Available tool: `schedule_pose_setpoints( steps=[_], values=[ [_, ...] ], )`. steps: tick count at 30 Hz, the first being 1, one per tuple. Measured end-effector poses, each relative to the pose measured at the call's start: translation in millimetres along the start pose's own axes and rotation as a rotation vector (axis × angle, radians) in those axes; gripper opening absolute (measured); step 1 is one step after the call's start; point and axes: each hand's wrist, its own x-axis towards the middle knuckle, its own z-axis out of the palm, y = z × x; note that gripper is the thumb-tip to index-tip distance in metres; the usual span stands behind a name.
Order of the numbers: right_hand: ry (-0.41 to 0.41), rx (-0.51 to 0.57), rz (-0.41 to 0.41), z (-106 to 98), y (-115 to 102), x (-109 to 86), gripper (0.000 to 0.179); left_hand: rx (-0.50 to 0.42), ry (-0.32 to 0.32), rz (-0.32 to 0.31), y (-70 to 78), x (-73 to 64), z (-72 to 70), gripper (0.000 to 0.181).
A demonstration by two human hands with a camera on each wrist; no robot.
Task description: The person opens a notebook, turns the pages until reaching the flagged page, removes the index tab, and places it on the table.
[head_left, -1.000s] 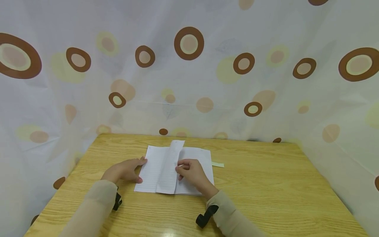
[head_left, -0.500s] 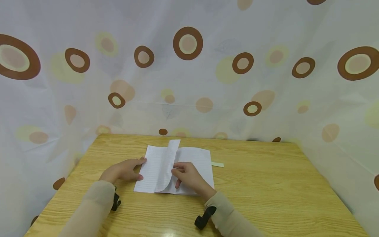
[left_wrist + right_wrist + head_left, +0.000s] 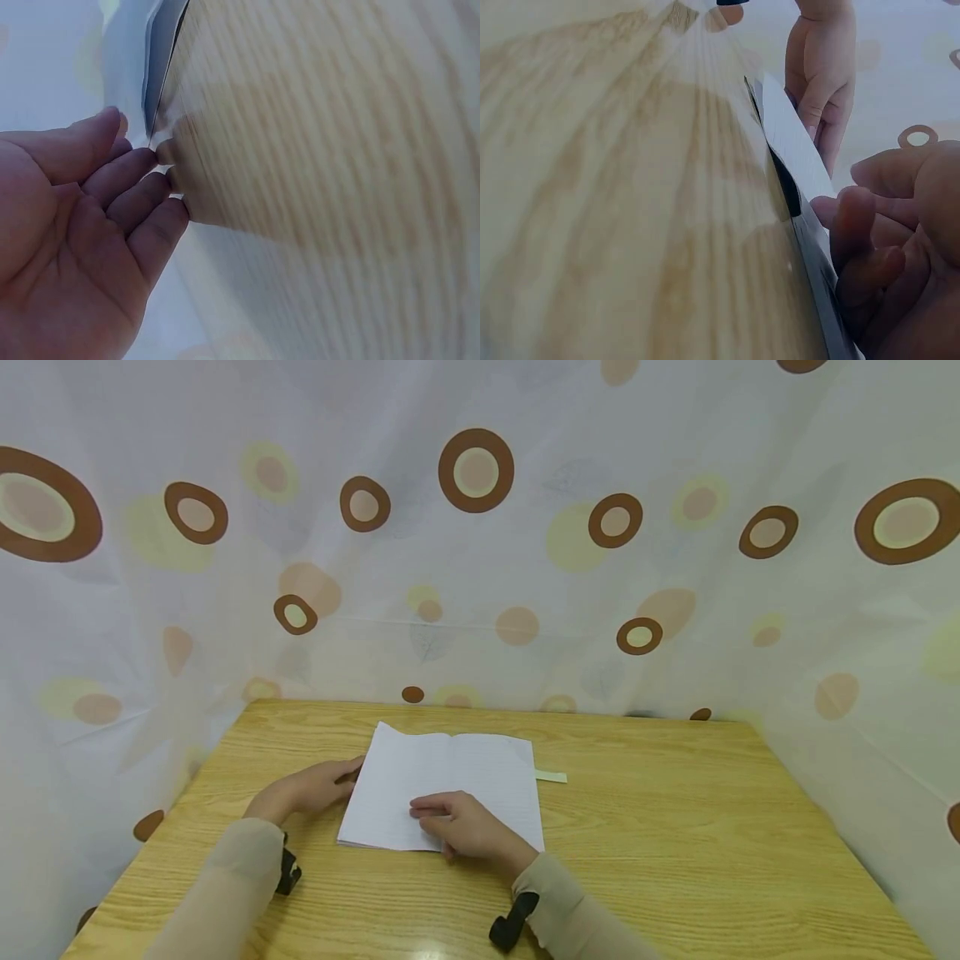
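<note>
Ruled notebook (image 3: 491, 768) lies spread on the wood-grain surface (image 3: 712, 835), its left page's far corner curled up; faint mark at the right page's far corner, too small to read; a pale strip (image 3: 552, 777) juts from the right edge; left hand (image 3: 318, 787) at the left edge, grip loose, holding nothing; right hand (image 3: 471, 827) over the left page near the fold, grip relaxed, holding nothing.

Desk (image 3: 712, 827): wide passage right of the right fingers (image 3: 431, 801), past the pale strip (image 3: 551, 776)
Notebook (image 3: 487, 760): blocks the way below them
Left fingers (image 3: 142, 199): obstacle to their left
Curtain (image 3: 480, 652): barrier ahead, behind the desk
</note>
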Motion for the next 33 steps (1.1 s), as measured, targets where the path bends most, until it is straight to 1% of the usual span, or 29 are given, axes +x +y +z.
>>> schedule_pose_setpoints(
  steps=[5,9,14,20,28,33],
  values=[
    [0.006,-0.083,-0.019,-0.1,1.7,1.0,0.034,-0.084,-0.006,-0.009,1.5,-2.9,-2.1,0.053],
    [-0.007,-0.114,-0.029,-0.8,1.6,0.6,0.034,-0.107,-0.002,-0.021,3.5,-3.3,-2.1,0.056],
    [-0.025,-0.117,-0.028,-0.9,0.3,-0.9,0.036,-0.077,0.009,-0.064,5.2,-1.3,0.5,0.069],
    [-0.030,-0.120,-0.036,-1.5,-0.1,-0.9,0.036,-0.018,0.012,-0.116,7.7,-0.6,3.4,0.083],
    [-0.030,-0.126,-0.041,-2.5,-0.5,-0.9,0.037,0.037,0.019,-0.159,13.2,-0.9,4.2,0.095],
    [-0.030,-0.122,-0.036,-2.1,0.0,-1.4,0.037,0.084,0.028,-0.167,15.7,-1.0,5.0,0.097]
  ],
)
